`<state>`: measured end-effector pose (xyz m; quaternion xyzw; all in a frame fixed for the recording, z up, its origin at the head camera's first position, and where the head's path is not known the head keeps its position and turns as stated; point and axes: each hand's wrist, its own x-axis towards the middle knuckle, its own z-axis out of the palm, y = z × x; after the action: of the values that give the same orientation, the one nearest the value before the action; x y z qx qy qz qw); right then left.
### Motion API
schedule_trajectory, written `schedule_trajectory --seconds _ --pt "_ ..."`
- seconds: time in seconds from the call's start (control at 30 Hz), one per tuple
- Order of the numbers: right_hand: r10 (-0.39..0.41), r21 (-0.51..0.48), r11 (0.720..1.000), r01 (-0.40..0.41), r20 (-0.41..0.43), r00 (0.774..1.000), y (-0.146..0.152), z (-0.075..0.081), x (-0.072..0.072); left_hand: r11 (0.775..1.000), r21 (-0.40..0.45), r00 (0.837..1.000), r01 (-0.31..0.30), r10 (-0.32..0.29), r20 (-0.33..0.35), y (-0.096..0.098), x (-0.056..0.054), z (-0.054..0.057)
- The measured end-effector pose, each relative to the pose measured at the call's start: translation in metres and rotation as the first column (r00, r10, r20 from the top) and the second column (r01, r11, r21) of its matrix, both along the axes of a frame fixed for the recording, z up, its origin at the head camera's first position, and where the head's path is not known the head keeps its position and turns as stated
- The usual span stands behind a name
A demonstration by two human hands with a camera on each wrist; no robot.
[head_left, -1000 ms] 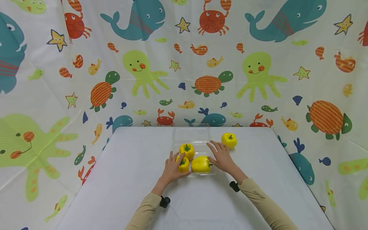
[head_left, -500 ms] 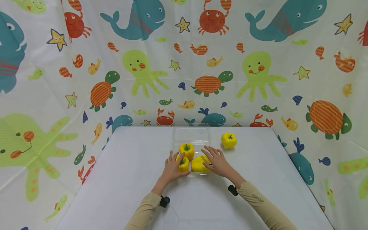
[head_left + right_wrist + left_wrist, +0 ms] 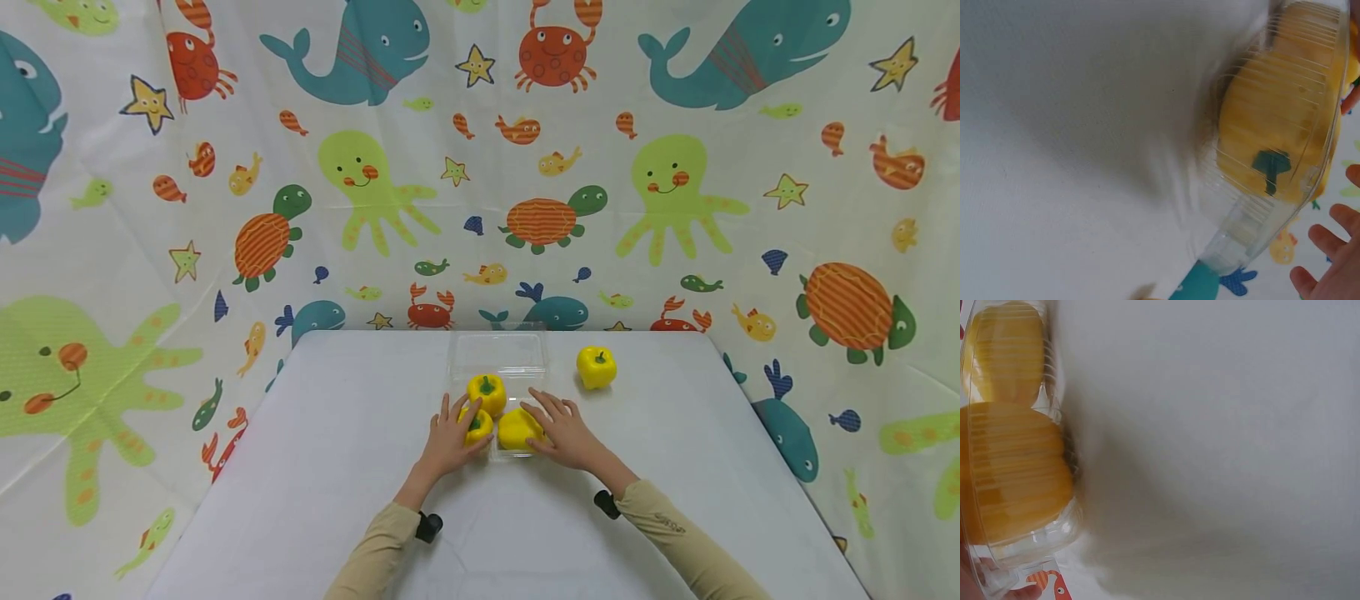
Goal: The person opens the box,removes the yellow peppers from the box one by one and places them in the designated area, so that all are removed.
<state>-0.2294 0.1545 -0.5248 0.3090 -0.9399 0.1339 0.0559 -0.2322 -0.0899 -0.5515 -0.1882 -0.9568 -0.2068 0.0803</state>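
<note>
A clear plastic clamshell box [image 3: 517, 453] stands open on the table with three yellow bell peppers in it. My left hand [image 3: 447, 444] lies over the front-left pepper [image 3: 481, 428], fingers spread and thumb along the box's front. Behind that pepper sits another yellow pepper [image 3: 487, 392], stem up. My right hand [image 3: 568, 435] reaches over the right end of the lying pepper [image 3: 517, 430], covering its stem in the head view. Through the ribbed wall the green stem [image 3: 1271, 164] shows in the right wrist view, with the fingers [image 3: 1330, 239] spread beside the box.
A fourth yellow pepper [image 3: 597, 367] stands on the white table [image 3: 360, 392], right of the box. The clear lid [image 3: 498, 351] is folded back toward the far edge. A curtain [image 3: 480, 250] printed with sea animals hangs behind.
My right hand has moved left from beside the box onto the lying pepper, which has shifted slightly left. The left hand has stayed nearly still.
</note>
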Motion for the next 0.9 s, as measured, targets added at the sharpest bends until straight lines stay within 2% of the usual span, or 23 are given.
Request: schedule_trajectory --seconds 0.33,0.53,0.73,0.9 --pt "0.029 0.003 1.0 -0.029 -0.02 0.999 -0.002 -0.004 0.001 1.0 -0.024 0.999 -0.003 0.003 -0.032 0.0 -0.001 -0.001" --pt "0.026 0.005 1.0 -0.026 -0.004 1.0 -0.001 -0.005 0.001 0.999 -0.028 0.999 -0.016 0.015 -0.047 0.001 -0.001 -0.004" --pt "0.022 0.015 1.0 -0.022 0.0 1.0 0.0 -0.009 0.001 1.0 -0.018 0.998 -0.017 0.016 -0.053 0.001 0.0 -0.002" --pt "0.021 0.052 0.998 -0.023 0.034 0.999 0.0 -0.011 0.0 1.0 -0.022 0.999 -0.016 0.015 -0.05 0.001 0.0 -0.001"
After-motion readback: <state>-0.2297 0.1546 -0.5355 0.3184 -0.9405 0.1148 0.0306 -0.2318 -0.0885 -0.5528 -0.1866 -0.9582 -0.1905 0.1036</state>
